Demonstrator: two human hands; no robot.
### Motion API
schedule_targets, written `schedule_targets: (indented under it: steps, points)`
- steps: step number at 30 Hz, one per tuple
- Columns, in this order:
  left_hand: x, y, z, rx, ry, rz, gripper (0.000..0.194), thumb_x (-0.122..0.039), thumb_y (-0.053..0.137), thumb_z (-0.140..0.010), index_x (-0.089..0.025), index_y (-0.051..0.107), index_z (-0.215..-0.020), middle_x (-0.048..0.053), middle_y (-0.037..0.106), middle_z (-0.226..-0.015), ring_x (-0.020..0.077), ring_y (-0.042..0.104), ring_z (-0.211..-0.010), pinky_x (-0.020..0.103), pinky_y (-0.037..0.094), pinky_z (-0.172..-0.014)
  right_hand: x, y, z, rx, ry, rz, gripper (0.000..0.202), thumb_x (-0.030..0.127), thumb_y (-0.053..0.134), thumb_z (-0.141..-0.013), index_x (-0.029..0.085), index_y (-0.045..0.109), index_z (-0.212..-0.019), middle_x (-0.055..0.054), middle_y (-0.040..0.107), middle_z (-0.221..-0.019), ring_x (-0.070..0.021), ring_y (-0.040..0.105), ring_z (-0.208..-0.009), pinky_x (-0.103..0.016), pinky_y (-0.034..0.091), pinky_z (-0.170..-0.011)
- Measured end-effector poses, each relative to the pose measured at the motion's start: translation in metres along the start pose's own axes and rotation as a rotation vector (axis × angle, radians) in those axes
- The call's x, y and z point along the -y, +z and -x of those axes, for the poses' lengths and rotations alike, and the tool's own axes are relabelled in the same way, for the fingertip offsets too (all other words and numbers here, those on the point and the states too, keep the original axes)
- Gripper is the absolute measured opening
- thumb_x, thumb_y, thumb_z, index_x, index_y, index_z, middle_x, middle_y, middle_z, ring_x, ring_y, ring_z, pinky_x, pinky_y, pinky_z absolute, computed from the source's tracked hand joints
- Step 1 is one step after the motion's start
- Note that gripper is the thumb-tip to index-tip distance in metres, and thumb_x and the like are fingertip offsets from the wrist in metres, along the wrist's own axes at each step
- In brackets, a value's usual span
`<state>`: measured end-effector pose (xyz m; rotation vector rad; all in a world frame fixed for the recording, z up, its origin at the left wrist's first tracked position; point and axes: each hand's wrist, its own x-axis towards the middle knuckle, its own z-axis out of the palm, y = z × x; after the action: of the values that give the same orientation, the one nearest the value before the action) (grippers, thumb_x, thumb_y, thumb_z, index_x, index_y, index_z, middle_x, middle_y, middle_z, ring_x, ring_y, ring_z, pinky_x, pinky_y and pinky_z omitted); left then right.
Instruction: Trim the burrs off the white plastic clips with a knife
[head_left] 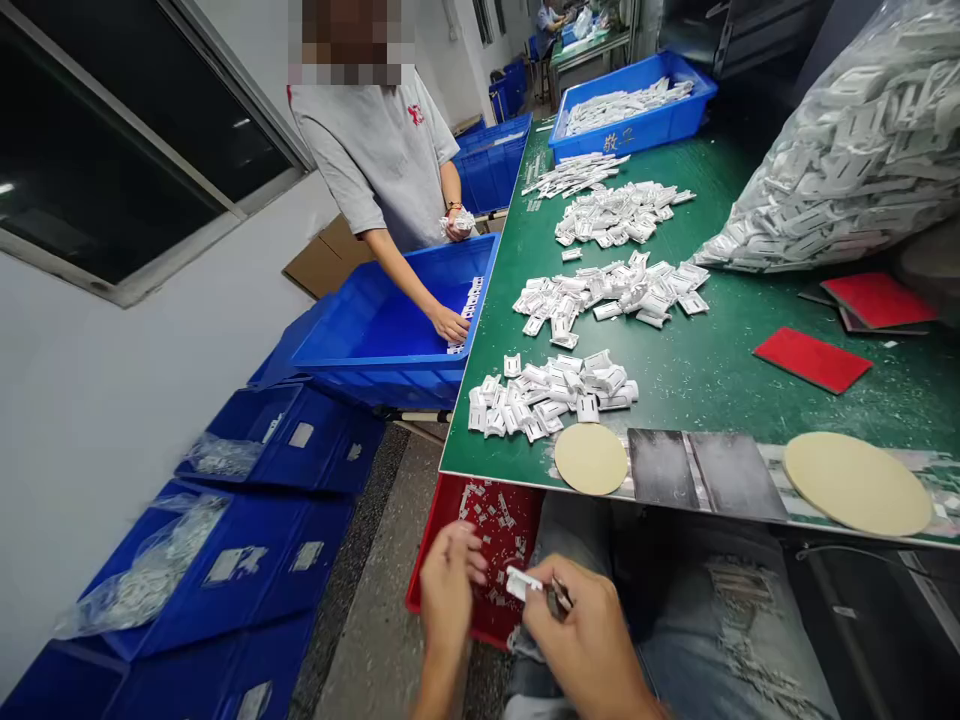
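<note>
One white part: pinched in my right fingers, close over the red bin as I see it, well off the tabletop
Right fingers: closed on that part, with a dark metal tool tucked in the same hand
Left fingers: loosely curled, mostly open, nothing in them that I can see, near the part but not touching it
Red bin: bits of white scrap scattered inside, so I'd judge a fair few pieces are worked already
Near pile: lots of loose white pieces by the edge, can't tell if they're finished or waiting
Other piles: two more heaps past it, plus thin strips, same uncertainty tbh
Co-worker's blue bin: white pieces lined up along one side, most of the floor bare, so I'd call that barely filled
Big clear bag: stuffed with similar pieces, status unclear
Overall: partway, I reckon
</note>
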<state>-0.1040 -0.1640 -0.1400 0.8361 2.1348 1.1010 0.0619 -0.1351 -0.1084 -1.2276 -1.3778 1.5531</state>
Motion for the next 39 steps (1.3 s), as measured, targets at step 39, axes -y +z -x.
schedule_targets:
  steps: [39]
  points:
    - [-0.125, 0.022, 0.055, 0.675, -0.244, 0.599, 0.028, -0.034, 0.087, -0.071, -0.016, 0.076, -0.088, 0.000, 0.068, -0.054, 0.0091, 0.062, -0.044, 0.014, 0.050, -0.043, 0.070, -0.115, -0.001, -0.055, -0.936, 1.252, 0.056, 0.063, 0.036, -0.100, 0.023, 0.049, -0.062, 0.000, 0.043, -0.055, -0.0158, 0.036, -0.051, -0.035, 0.022, -0.052]
